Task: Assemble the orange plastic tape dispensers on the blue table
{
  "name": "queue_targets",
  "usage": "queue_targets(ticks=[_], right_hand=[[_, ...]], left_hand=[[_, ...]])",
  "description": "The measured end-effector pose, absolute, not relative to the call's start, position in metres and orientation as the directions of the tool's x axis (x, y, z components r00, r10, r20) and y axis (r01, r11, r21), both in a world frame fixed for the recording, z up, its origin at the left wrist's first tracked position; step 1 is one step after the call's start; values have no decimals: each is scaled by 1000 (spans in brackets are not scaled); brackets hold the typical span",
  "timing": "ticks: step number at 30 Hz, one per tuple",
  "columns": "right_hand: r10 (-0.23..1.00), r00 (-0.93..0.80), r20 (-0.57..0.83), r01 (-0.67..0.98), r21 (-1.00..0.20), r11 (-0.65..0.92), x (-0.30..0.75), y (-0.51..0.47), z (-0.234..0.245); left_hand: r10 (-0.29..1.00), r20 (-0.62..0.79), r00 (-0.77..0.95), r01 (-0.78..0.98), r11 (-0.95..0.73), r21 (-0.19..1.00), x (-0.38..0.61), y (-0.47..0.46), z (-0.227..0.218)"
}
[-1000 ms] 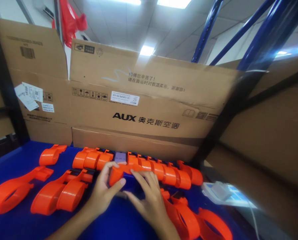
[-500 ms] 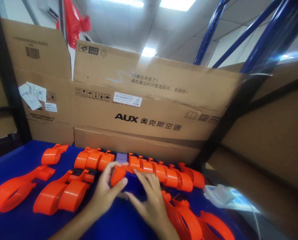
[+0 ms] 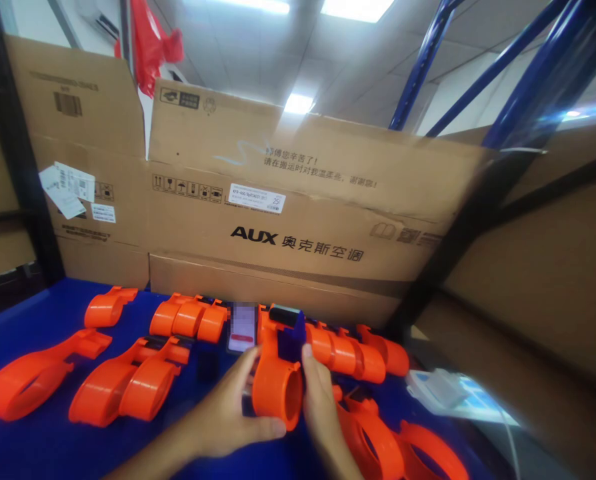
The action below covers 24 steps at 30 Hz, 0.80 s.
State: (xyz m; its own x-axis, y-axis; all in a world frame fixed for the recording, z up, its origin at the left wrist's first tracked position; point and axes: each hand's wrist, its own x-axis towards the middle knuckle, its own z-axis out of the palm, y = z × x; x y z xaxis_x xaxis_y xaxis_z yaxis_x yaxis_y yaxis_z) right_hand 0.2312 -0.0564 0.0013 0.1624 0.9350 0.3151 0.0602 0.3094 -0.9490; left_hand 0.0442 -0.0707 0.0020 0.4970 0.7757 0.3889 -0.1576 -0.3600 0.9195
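An orange tape dispenser [image 3: 271, 393] is held up in front of me, its round ring facing partly right. My left hand [image 3: 231, 410] is closed around its left side, with the thumb across the bottom of the ring. At the top of the dispenser sit a blue part [image 3: 294, 340] and a black roller [image 3: 285, 315]. My right hand [image 3: 321, 397] grips from the right, fingertips by the blue part; some of its fingers are hidden. Behind the hands, more orange tape dispensers [image 3: 321, 343] stand in a row on the blue surface [image 3: 23, 443].
A phone [image 3: 242, 328] stands behind my hands. Further orange dispensers [image 3: 145, 390] lie at left, and large orange loops [image 3: 431, 453] at front right. A cardboard panel [image 3: 298, 227] closes off the back. A white plastic case [image 3: 443, 390] with a cable is at right.
The dispenser has been turned from lying sideways to upright, its ring now low and the roller end up. Both hands moved lower with it, uncovering the phone.
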Motion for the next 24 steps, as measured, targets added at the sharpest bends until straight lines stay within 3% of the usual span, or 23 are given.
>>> queue_targets(ticks=[4,9,13,17,24], right_hand=[[924,89,371,114,-926,361,226,-54,0],[893,84,443,185,-887,423,227,-61,3],[826,-169,538,377,-739,559,232,-74,15],[775,-430,463,558,-539,631,234,-80,25],[722,-499,479,612,-395,685,241,-78,32]], left_hand=[[736,436,518,-336,-294,895,48,-73,6],[824,385,415,-464,-172,869,51,-69,5],[915,305,263,-405,-182,896,49,-56,-1],[959,212,191,-297,-149,943,47,-47,-10],[912,195,361,-220,-121,968,44,-50,-15]])
